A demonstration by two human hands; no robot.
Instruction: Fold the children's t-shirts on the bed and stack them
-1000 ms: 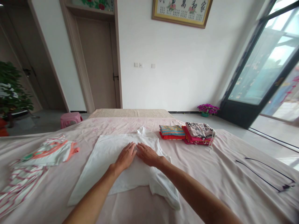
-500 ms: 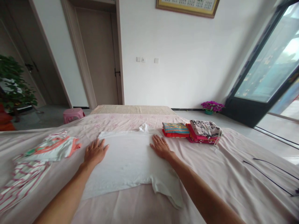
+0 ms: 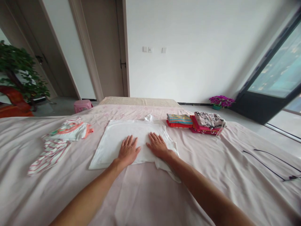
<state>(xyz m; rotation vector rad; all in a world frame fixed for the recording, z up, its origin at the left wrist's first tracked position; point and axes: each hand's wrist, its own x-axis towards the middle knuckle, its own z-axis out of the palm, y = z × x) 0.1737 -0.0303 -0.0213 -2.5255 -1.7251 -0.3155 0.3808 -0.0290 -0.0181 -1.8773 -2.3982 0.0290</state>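
A white T-shirt [image 3: 108, 141] lies spread on the pink bedsheet, its hem to the left and its neck end to the right. My left hand [image 3: 129, 150] rests flat on the middle of the shirt, fingers spread. Close beside it, my right hand [image 3: 158, 145] also lies flat on the cloth, nearer the neck end. One sleeve sticks out toward me, partly covered by my right forearm; the other sleeve shows at the far side. Neither hand grips anything.
Folded clothes [image 3: 180, 120] and a second folded stack [image 3: 208, 123] sit at the far right. Striped clothing [image 3: 55, 147] lies loose on the left. Glasses [image 3: 270, 166] rest at the right on the bedsheet [image 3: 211, 175]. A pink stool [image 3: 82, 106] stands beyond.
My left hand has moved right, from the shirt's left part to its middle. My right hand stays flat on the shirt, now closer to the left one. The camera view has tilted down.
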